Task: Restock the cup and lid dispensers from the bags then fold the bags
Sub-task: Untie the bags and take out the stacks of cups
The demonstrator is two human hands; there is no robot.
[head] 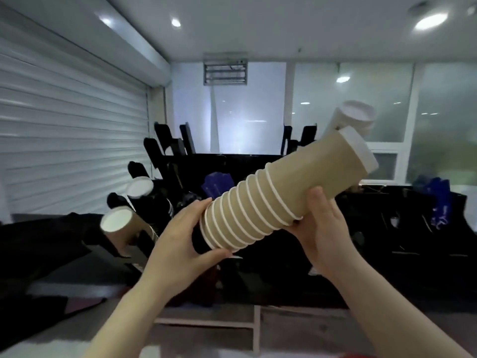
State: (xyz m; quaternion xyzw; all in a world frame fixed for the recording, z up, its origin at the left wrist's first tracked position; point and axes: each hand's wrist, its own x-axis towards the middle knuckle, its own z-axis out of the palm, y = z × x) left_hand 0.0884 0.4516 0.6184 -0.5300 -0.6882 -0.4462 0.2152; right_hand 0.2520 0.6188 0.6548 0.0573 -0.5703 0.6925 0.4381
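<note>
A long nested stack of brown paper cups point(278, 195) with white rims lies tilted in the air, its closed end pointing up to the right. My left hand point(185, 233) grips the open lower end. My right hand point(322, 223) holds the stack from underneath near its middle. Behind the upper end a second, pale stack of cups point(353, 117) sticks up. On the left, a black dispenser rack point(165, 177) holds a brown cup stack point(121, 223) and a black cup stack point(144, 192), mouths facing me.
A white roller shutter point(72, 130) fills the left side. Blue packets point(216, 184) stand in the rack's middle, and more blue items point(438, 200) lie on the dark counter at right. Frosted windows run along the back. A white frame point(255, 329) is visible below the counter.
</note>
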